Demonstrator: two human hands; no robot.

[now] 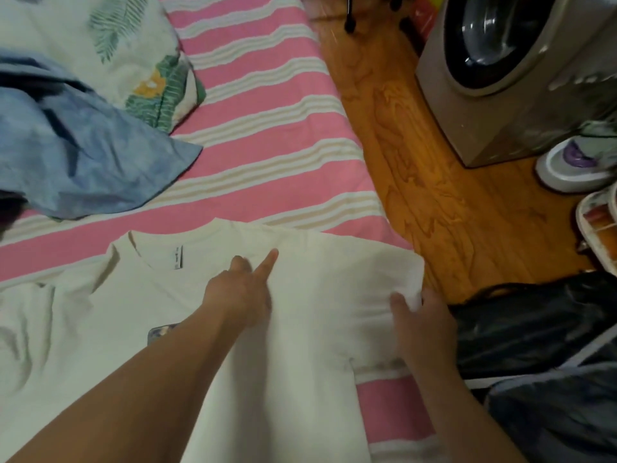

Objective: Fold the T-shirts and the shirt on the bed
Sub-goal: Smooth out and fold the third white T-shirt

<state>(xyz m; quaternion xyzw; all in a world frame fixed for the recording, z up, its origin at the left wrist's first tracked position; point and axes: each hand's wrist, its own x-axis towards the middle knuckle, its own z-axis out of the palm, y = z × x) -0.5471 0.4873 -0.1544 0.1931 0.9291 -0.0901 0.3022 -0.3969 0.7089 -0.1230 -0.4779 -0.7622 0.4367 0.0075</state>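
A white T-shirt (133,315) lies spread flat on the pink striped bed (253,105), collar towards the far side. My left hand (243,289) presses on the shirt just right of the collar, index finger pointing outward. My right hand (422,324) pinches the hem of the right sleeve near the bed's edge. A crumpled blue shirt (76,152) lies at the far left. A leaf-print white garment (110,45) lies behind it.
The bed's right edge drops to a wooden floor (434,195). A washing machine (507,61) stands at the far right, with shoes (574,165) beside it and a dark bag (534,322) close to my right arm.
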